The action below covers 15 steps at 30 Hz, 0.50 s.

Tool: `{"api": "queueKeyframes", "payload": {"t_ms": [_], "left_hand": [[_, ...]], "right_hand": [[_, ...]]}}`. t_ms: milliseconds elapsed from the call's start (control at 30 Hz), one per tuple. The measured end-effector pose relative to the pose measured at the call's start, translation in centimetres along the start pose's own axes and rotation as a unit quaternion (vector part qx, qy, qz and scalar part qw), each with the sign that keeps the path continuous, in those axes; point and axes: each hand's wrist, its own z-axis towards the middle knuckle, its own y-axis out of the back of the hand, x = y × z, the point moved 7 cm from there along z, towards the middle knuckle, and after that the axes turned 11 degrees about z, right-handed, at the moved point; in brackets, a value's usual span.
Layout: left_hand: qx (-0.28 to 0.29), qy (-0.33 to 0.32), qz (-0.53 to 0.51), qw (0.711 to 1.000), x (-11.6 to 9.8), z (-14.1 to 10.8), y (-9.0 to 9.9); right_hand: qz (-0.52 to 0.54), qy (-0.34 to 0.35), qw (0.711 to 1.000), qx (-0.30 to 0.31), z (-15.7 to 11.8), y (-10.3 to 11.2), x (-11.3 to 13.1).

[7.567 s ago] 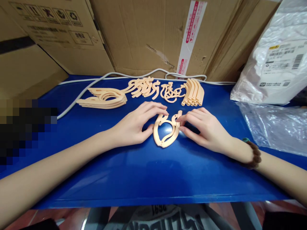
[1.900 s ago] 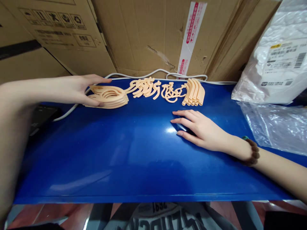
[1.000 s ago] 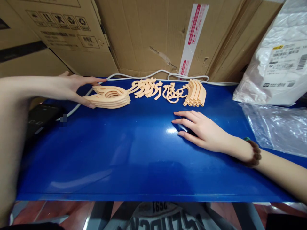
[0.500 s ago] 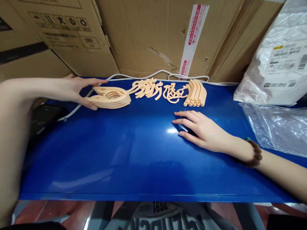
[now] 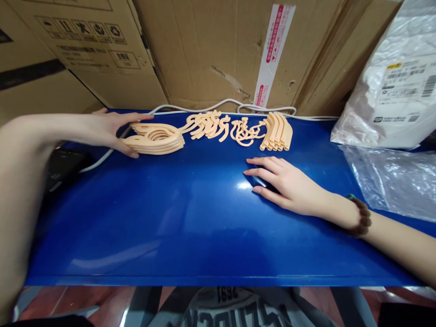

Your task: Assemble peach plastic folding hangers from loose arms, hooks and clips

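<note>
At the back left of the blue table, my left hand [image 5: 102, 129] spans the end of a stack of beige looped plastic pieces [image 5: 156, 145]. Its fingers are spread: the thumb rests along the front side of the stack and the index finger stretches behind it. My right hand [image 5: 286, 184] lies palm down on the table with fingers apart, nothing in it. Beyond it stands a row of beige curved arm-like pieces [image 5: 277, 131], resembling hanger arms. Small beige hook-shaped pieces [image 5: 245, 131] and a heap of beige curved pieces [image 5: 207, 125] lie between the two stacks.
Cardboard boxes [image 5: 211, 50] wall off the back of the blue table [image 5: 153, 218]. A white cable [image 5: 200, 108] runs along their base. At right are a white parcel bag [image 5: 384, 95] and clear plastic film [image 5: 395, 181]. A dark device [image 5: 66, 168] lies under my left arm.
</note>
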Motion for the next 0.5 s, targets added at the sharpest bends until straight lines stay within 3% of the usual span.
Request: {"api": "queueKeyframes", "payload": {"t_ms": [500], "left_hand": [[0.011,-0.004,-0.045,0.999,0.34,0.05,-0.18]], "right_hand": [[-0.003,0.001,1.000,0.000,-0.01,-0.14,0.04]]}}
